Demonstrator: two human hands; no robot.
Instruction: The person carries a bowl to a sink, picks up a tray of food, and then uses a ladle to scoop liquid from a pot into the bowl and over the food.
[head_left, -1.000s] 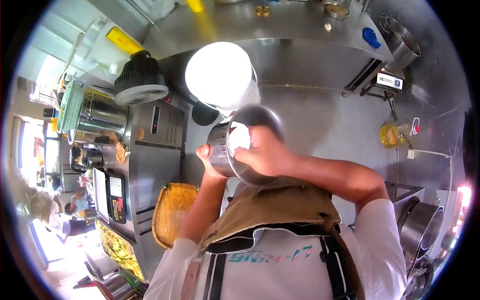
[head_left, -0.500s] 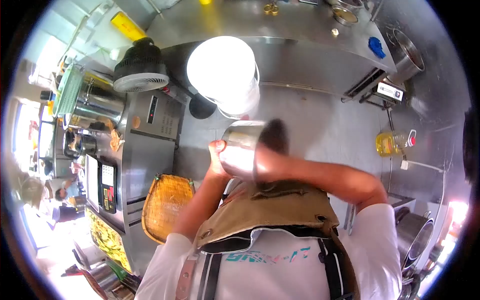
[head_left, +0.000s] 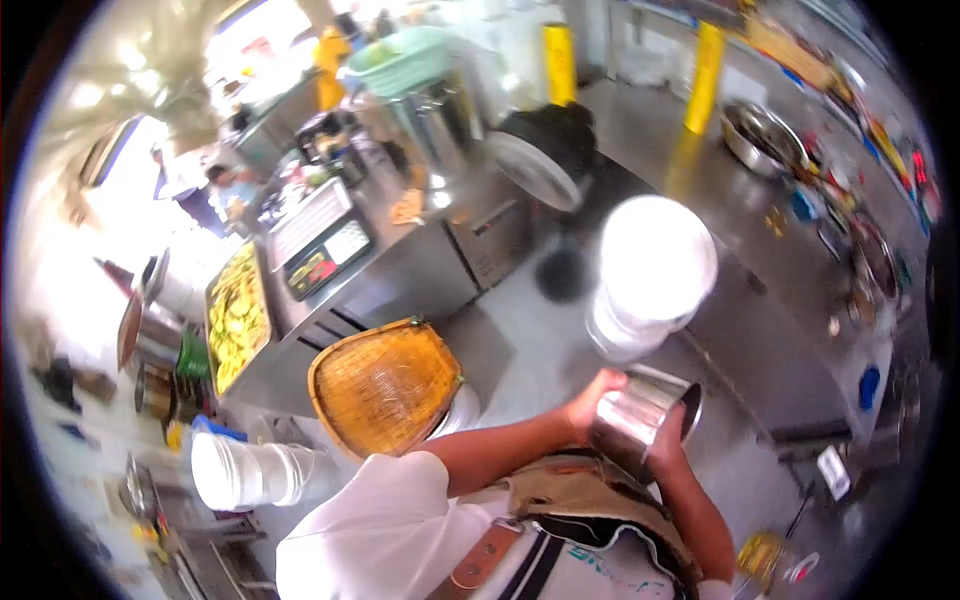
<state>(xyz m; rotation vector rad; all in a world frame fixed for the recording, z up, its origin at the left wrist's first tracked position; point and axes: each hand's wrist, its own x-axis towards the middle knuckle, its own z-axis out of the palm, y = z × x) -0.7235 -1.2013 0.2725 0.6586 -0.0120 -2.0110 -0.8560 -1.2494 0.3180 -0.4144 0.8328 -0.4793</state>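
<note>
A shiny steel pot (head_left: 622,425) is held tilted in front of my chest, its mouth turned to the right. My left hand (head_left: 590,407) grips the pot's left side, the thumb near its upper edge. Against the right side of the pot, by its rim, my right hand (head_left: 668,445) is closed; some of its fingers are hidden. The pot's inside is mostly out of sight. Just beyond it stand white buckets (head_left: 655,265), apparently stacked, on the floor.
A woven bamboo tray (head_left: 385,385) rests to my left, near more white buckets (head_left: 240,470). Behind it, the steel counter holds a scale (head_left: 320,250) and a tray of sliced food (head_left: 238,315). A black fan (head_left: 545,150) stands farther back. An oil jug (head_left: 765,555) is at lower right.
The view has swung left, so the buckets and counter appear farther right. Both hands still hold the pot, and its opening has turned. My right hand, blurred before, shows more clearly at the rim.
</note>
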